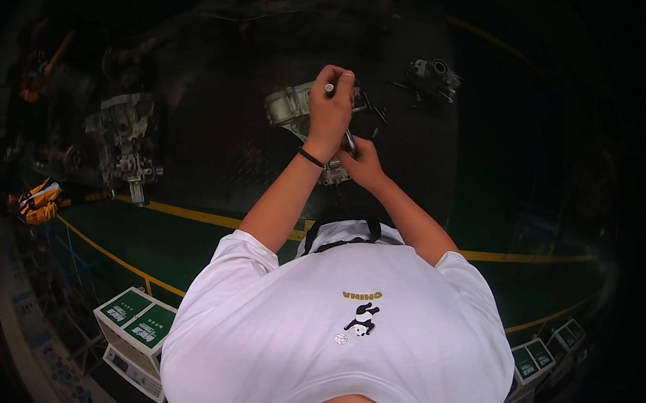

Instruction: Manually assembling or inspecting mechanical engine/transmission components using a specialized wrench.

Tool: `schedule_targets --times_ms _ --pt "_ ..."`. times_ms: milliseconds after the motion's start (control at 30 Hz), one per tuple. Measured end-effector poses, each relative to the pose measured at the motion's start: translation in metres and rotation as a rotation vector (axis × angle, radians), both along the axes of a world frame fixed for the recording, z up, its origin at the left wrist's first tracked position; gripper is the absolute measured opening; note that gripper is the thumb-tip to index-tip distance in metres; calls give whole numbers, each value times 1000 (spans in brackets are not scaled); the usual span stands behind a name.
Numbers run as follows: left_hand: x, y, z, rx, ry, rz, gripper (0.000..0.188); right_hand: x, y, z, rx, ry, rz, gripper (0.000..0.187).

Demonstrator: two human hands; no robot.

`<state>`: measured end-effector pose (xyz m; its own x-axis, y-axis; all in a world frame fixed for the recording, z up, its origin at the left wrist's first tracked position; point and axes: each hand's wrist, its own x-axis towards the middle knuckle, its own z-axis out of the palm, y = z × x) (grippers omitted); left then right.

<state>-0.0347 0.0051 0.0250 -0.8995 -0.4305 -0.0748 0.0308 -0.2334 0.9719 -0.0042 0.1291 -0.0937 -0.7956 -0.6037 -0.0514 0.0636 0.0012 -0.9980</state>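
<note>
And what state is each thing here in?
Left hand: closed around a metal rod.
Right hand: at a metal bar; fingers mostly hidden.
Metal casing: below the hands, partly covered.
Dark slender pieces: lying loose.
Part with round opening: set apart.
Left assembly: dimly lit.

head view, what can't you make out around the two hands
All in the head view:
- Metal casing: its middle is hidden by the left hand.
- Metal rod: mostly hidden inside that fist; whether it joins the shiny bar below is unclear.
- Right hand: fingertips largely hidden at the bar, so its grip is unclear.
- Dark parts: too small and dim to identify.
</note>
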Motion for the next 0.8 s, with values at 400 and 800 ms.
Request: schedule_targets --times_ms 400,800 --pt "24 50 5 -359 203 -74 33 3 -60 11 129 99 228 37" --pt "40 51 6 -388 213 -377 31 12 -72 -5 104 188 -112 33"
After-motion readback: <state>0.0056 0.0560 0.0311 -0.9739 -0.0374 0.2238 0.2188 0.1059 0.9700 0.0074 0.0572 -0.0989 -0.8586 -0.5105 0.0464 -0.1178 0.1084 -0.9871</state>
